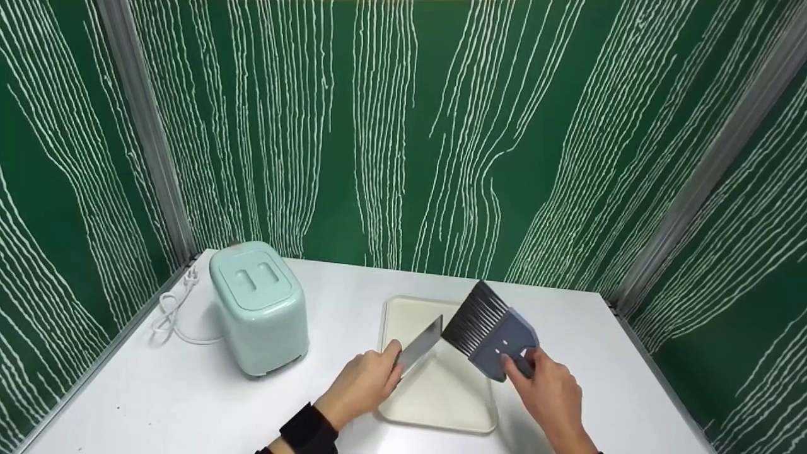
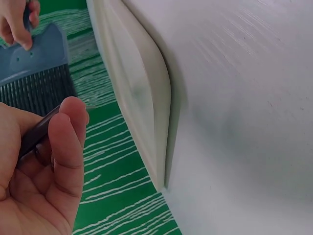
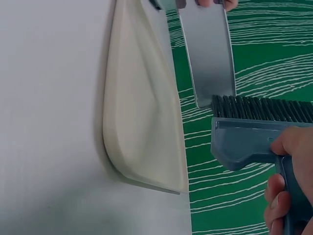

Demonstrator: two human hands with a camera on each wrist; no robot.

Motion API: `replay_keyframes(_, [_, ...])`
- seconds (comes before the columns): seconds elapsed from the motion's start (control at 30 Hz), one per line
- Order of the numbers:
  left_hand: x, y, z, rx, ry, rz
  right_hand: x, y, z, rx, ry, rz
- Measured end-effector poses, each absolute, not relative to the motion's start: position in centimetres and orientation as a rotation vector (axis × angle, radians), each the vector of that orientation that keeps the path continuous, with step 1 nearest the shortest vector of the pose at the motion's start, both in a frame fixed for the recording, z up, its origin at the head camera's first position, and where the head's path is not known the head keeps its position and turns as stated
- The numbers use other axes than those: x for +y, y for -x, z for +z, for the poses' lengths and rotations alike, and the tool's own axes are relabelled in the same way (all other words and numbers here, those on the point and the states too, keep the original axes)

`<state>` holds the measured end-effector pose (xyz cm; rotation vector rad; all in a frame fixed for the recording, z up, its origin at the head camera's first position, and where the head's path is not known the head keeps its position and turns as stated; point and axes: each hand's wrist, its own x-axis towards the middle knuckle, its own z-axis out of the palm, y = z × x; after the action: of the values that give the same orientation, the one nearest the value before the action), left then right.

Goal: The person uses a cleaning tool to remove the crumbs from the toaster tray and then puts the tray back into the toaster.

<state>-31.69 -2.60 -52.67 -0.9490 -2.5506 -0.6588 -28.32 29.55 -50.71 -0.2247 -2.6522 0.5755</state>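
Observation:
My left hand (image 1: 369,383) grips the dark handle of a flat silver tool (image 1: 421,345), its long rectangular blade (image 3: 208,54) seen broadside in the right wrist view. In my right hand (image 1: 547,389) is a grey-blue hand brush (image 1: 504,343), held by its handle with the thumb against the body. Its dark bristles (image 1: 476,317) point up and left, their near corner right at the blade's tip. Both tools are held over a shallow cream tray (image 1: 441,416) on the white table. In the left wrist view, fingers hide most of the silver tool.
A mint-green toaster (image 1: 271,334) with a lid on top stands left of the tray, its white cord (image 1: 167,315) looped behind it. The white table (image 1: 157,403) meets green walls (image 1: 334,189) with wavy white lines, joined by grey metal posts (image 1: 148,126).

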Motion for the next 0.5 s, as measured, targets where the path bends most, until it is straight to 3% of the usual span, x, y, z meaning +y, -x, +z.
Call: replay_keyframes(0.5, [-2.44, 31.67, -52.48, -2.488, 0.995, -0.592, 29.14, 28.87, -51.52, -2.689, 0.225, 0.596])
